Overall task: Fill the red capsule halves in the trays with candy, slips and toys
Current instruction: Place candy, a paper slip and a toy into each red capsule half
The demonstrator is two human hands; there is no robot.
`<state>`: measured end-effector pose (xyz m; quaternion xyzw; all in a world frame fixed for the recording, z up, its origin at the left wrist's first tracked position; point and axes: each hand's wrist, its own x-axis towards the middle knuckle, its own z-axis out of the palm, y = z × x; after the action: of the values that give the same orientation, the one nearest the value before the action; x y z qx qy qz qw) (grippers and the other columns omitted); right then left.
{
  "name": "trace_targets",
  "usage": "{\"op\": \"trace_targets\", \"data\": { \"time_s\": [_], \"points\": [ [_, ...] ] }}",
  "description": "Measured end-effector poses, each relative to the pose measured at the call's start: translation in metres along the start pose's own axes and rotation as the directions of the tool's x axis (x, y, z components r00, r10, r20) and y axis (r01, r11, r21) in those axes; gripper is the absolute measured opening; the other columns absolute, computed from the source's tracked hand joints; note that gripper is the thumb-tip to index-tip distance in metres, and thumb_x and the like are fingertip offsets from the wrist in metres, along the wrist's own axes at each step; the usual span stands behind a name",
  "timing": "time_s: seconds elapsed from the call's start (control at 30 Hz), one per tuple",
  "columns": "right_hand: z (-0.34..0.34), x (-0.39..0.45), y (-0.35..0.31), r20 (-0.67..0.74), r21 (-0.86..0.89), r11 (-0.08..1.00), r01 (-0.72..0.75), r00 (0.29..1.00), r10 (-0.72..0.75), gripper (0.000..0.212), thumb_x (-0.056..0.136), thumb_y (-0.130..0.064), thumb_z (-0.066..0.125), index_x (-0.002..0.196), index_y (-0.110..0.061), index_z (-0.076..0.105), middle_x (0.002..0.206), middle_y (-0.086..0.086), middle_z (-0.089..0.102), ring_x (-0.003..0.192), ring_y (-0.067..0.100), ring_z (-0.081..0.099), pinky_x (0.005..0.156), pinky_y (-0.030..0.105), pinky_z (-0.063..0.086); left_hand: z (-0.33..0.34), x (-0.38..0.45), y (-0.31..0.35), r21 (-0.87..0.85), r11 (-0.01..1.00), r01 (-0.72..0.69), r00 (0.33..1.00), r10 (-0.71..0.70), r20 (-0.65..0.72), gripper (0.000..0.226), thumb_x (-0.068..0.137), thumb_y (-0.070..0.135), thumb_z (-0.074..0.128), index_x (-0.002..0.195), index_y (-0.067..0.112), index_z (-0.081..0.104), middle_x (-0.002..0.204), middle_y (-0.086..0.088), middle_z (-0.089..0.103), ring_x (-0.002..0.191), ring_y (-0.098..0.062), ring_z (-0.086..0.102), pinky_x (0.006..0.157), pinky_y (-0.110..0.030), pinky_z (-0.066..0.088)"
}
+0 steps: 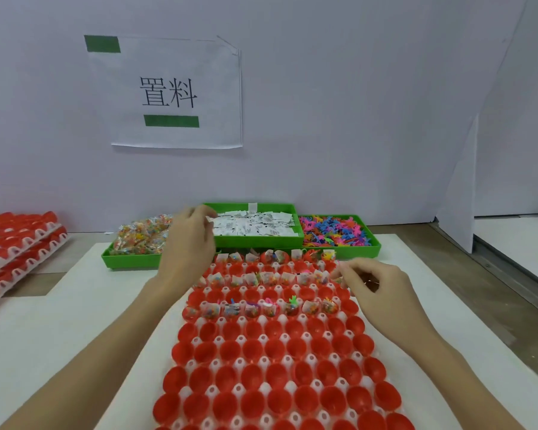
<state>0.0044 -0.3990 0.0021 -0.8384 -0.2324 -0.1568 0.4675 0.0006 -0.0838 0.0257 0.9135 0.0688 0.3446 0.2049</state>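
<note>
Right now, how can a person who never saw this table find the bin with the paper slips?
Look under the paper sign on the back wall, where three green bins stand in a row beyond the tray of red cups. The middle bin is the one; the left hand reaches over its left edge. It alone holds white printed slips, not candy bags or bright little toys.

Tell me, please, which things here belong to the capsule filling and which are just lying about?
In the job: red capsule halves in their tray; candy tray; slips tray; toys tray; left hand at the slips; right hand over the filled row.

Lying about: stacked spare trays; wall sign.
</note>
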Motion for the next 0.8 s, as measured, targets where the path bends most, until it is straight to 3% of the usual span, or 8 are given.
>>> {"op": "trace_targets", "data": {
  "time_s": [0.03, 0.1, 0.17, 0.23, 0.37, 0.5, 0.67, 0.8],
  "points": [
    [0.002, -0.001, -0.002, 0.003, 0.004, 1.000, 0.012, 1.000, -0.012, 0.024, 0.099, -0.032, 0.060, 0.081, -0.035, 0.075, 0.080, -0.021, 0.071, 0.077, 0.005, 0.066, 0.067, 0.013, 0.049, -0.002, 0.004, -0.021, 0.076, 0.994, 0.072, 0.997, -0.070, -0.030, 0.028, 0.095, -0.007, 0.055, 0.121, 0.001, 0.064, 0.112, -0.019, 0.065, 0.100, -0.036, 0.057, 0.085, -0.041, 0.044],
    [0.005, -0.002, -0.005, 0.012, 0.003, 1.000, 0.026, 1.000, -0.026, 0.025, 0.099, -0.033, 0.059, 0.080, -0.033, 0.075, 0.081, -0.019, 0.072, 0.078, 0.005, 0.066, 0.068, 0.013, 0.049, -0.007, 0.008, -0.056, 0.212, 0.965, 0.156, 0.983, -0.172, 0.061, 0.042, 0.088, -0.012, 0.060, 0.128, -0.001, 0.061, 0.122, -0.023, 0.062, 0.115, -0.043, 0.052, 0.096, -0.049, 0.042],
    [0.007, -0.003, -0.006, 0.014, -0.006, 0.999, 0.033, 0.999, -0.032, 0.024, 0.099, -0.031, 0.060, 0.081, -0.034, 0.076, 0.084, -0.021, 0.073, 0.081, 0.003, 0.067, 0.070, 0.012, 0.049, -0.008, 0.007, -0.074, 0.279, 0.954, 0.106, 0.953, -0.178, 0.246, 0.055, 0.081, -0.017, 0.058, 0.134, 0.000, 0.060, 0.127, -0.021, 0.064, 0.118, -0.042, 0.054, 0.102, -0.050, 0.042],
    [0.009, -0.004, -0.008, 0.022, -0.009, 0.999, 0.034, 0.999, -0.034, 0.023, 0.099, -0.030, 0.061, 0.082, -0.034, 0.076, 0.086, -0.022, 0.073, 0.084, 0.001, 0.067, 0.072, 0.009, 0.048, -0.006, 0.003, -0.081, 0.298, 0.954, 0.035, 0.936, -0.135, 0.324, 0.056, 0.078, -0.018, 0.055, 0.129, 0.002, 0.064, 0.119, -0.017, 0.068, 0.110, -0.039, 0.059, 0.094, -0.046, 0.048],
    [0.012, -0.005, -0.007, 0.042, -0.028, 0.999, 0.017, 0.999, -0.016, 0.022, 0.099, -0.028, 0.061, 0.084, -0.032, 0.076, 0.085, -0.024, 0.071, 0.084, -0.001, 0.066, 0.072, 0.006, 0.046, -0.009, 0.002, -0.082, 0.318, 0.947, -0.041, 0.964, -0.047, 0.263, 0.025, 0.092, -0.008, 0.058, 0.100, 0.007, 0.077, 0.093, -0.013, 0.075, 0.085, -0.035, 0.067, 0.073, -0.044, 0.053],
    [0.012, -0.006, -0.007, 0.054, -0.033, 0.999, 0.004, 0.999, -0.002, 0.021, 0.099, -0.026, 0.061, 0.084, -0.032, 0.075, 0.085, -0.027, 0.069, 0.085, -0.003, 0.065, 0.072, 0.005, 0.045, -0.017, 0.003, -0.077, 0.385, 0.917, -0.101, 0.974, 0.012, 0.227, 0.014, 0.094, 0.006, 0.066, 0.096, 0.010, 0.079, 0.095, -0.009, 0.075, 0.087, -0.032, 0.068, 0.073, -0.044, 0.055],
    [0.012, -0.006, -0.007, 0.059, -0.041, 0.999, 0.005, 0.998, -0.003, 0.022, 0.099, -0.026, 0.062, 0.083, -0.031, 0.076, 0.082, -0.024, 0.070, 0.079, -0.001, 0.065, 0.068, 0.006, 0.045, -0.019, 0.005, -0.078, 0.233, 0.972, -0.039, 0.992, 0.009, 0.128, 0.010, 0.089, 0.005, 0.076, 0.092, 0.011, 0.084, 0.098, -0.007, 0.079, 0.088, -0.029, 0.071, 0.082, -0.042, 0.055],
    [0.011, -0.005, -0.005, 0.050, -0.053, 0.999, 0.007, 0.999, -0.004, 0.021, 0.099, -0.025, 0.062, 0.083, -0.029, 0.076, 0.081, -0.022, 0.070, 0.081, -0.002, 0.064, 0.068, 0.005, 0.045, -0.023, 0.013, -0.083, 0.178, 0.984, -0.021, 0.994, 0.001, 0.111, 0.009, 0.090, 0.011, 0.077, 0.094, 0.014, 0.085, 0.093, -0.005, 0.081, 0.080, -0.026, 0.075, 0.076, -0.037, 0.057]
  ]
}}
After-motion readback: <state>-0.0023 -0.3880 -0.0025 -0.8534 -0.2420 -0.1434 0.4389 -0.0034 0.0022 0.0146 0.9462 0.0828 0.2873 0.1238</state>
